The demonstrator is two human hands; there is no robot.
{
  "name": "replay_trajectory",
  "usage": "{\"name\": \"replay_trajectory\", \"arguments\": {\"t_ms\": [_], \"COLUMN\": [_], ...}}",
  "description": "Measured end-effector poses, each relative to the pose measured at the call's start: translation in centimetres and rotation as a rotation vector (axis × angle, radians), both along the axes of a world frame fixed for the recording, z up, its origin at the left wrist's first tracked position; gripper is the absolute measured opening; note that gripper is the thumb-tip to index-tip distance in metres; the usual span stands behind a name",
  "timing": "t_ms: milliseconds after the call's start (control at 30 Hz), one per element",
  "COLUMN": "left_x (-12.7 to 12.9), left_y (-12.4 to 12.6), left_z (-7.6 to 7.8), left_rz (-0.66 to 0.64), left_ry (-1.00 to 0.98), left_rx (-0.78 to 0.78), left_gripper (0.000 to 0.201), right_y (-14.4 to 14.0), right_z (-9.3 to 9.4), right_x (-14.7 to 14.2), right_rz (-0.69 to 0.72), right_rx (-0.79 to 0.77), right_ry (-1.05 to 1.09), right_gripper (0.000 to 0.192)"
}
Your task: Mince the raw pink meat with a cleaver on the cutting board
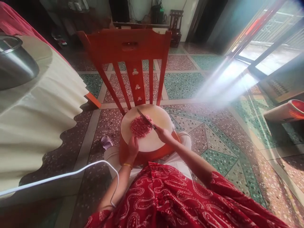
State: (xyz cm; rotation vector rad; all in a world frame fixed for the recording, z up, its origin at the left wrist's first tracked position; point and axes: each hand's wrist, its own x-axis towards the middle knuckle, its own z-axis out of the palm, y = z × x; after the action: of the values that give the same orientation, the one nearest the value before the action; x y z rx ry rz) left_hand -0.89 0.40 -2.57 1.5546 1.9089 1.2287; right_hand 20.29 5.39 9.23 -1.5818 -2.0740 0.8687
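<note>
A round, pale cutting board (159, 142) lies on the seat of a red wooden chair (148, 47). Near its middle is a flattened heap of minced meat (140, 127). My right hand (164, 134) grips a knife (145, 117) by the handle from the right. The blade lies slantwise over the upper part of the meat, tip toward the far left. At the near-left edge of the heap is my left hand (133, 147), fingers drawn together and pointing at the meat. Whether anything is pinched in those fingertips is too small to see.
On the left stands a table with a cream cloth (59, 104) and a metal pot (16, 63). A white cable (71, 173) crosses by my left forearm. At the right, a glowing heater (285, 110) is on the patterned floor, near a bright doorway (263, 47).
</note>
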Motion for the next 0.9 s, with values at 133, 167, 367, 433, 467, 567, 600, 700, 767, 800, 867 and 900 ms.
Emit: {"name": "replay_trajectory", "arguments": {"t_ms": [133,167,367,433,467,567,600,700,767,800,867,900], "left_x": [0.0,0.1,0.1,0.1,0.1,0.1,0.1,0.0,-0.1,-0.1,-0.1,-0.1], "left_y": [0.1,0.1,-0.1,-0.1,-0.1,0.0,0.0,0.1,0.1,0.2,0.2,0.2], "left_z": [0.0,0.0,0.6,0.7,0.7,0.6,0.5,0.1,0.0,-0.1,0.0,0.0], "left_rz": [-0.001,0.000,-0.020,-0.026,-0.020,-0.001,0.004,-0.006,-0.018,-0.018,-0.013,-0.012], "left_ry": [-0.002,-0.001,-0.002,0.007,0.017,0.039,0.040,0.024,0.016,0.017,0.021,0.020], "left_rx": [0.016,0.022,0.014,0.008,0.011,0.035,0.045,0.054,0.039,0.037,0.041,0.041], "left_gripper": [0.022,0.022,0.022,0.022,0.022,0.021,0.021,0.022,0.022,0.022,0.021,0.022], "right_y": [0.5,0.5,0.7,0.9,1.0,1.1,1.1,1.0,1.1,1.2,1.3,1.3], "right_z": [1.7,1.6,0.8,1.4,1.6,1.2,0.8,-0.1,0.1,0.3,0.5,0.5], "right_x": [0.2,0.2,0.7,1.0,1.1,1.4,1.5,1.8,2.0,2.1,2.2,2.2], "right_rz": [-0.036,-0.049,-0.014,-0.060,-0.090,-0.117,-0.105,-0.065,-0.074,-0.085,-0.122,-0.138], "right_rx": [0.204,0.199,0.032,0.128,0.181,0.186,0.134,0.026,0.074,0.112,0.181,0.189], "right_ry": [0.135,0.133,0.091,0.153,0.181,0.156,0.117,0.048,0.092,0.120,0.162,0.160], "right_gripper": [0.048,0.048,0.041,0.043,0.044,0.046,0.045,0.039,0.038,0.039,0.041,0.042]}}
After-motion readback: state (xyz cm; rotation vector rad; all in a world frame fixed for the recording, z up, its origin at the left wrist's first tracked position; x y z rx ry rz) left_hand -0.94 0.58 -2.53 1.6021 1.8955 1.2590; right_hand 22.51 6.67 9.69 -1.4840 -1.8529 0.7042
